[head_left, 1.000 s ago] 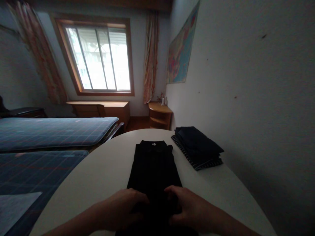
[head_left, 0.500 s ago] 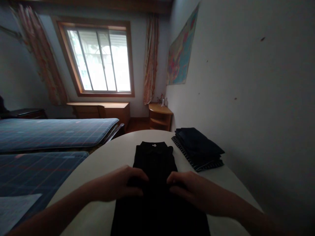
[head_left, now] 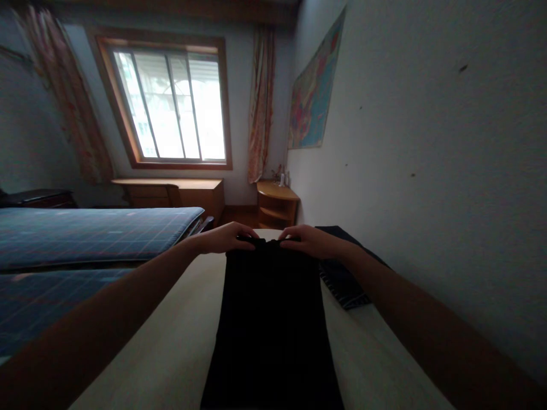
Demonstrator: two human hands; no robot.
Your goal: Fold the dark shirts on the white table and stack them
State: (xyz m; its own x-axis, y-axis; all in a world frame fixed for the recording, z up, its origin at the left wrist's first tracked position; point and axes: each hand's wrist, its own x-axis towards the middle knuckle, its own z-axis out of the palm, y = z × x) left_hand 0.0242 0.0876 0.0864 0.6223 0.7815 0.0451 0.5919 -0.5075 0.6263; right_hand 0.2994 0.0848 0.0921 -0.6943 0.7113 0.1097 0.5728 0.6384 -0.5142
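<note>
A black collared shirt [head_left: 273, 319], folded into a long narrow shape, lies lengthwise before me on the pale table [head_left: 183, 336]. At its far end my left hand [head_left: 233, 236] pinches the left side of the collar. My right hand [head_left: 305, 240] is closed on the collar's right side, a short gap away from the left. The fingers cover most of the collar. Beside my right forearm sits a stack of dark folded clothes [head_left: 342, 285], a striped piece at the bottom, partly hidden by the arm.
Left of the table stand beds with blue plaid mattresses [head_left: 106, 230]. A white wall [head_left: 405, 142] with a map [head_left: 316, 91] runs along the right. At the back are a wooden desk [head_left: 200, 196], a corner shelf [head_left: 277, 196] and a window [head_left: 175, 108].
Both hands have moved away from me, from the shirt's middle to its collar, and now grip it. The shirt's far end now appears higher in view, and its collar is largely covered.
</note>
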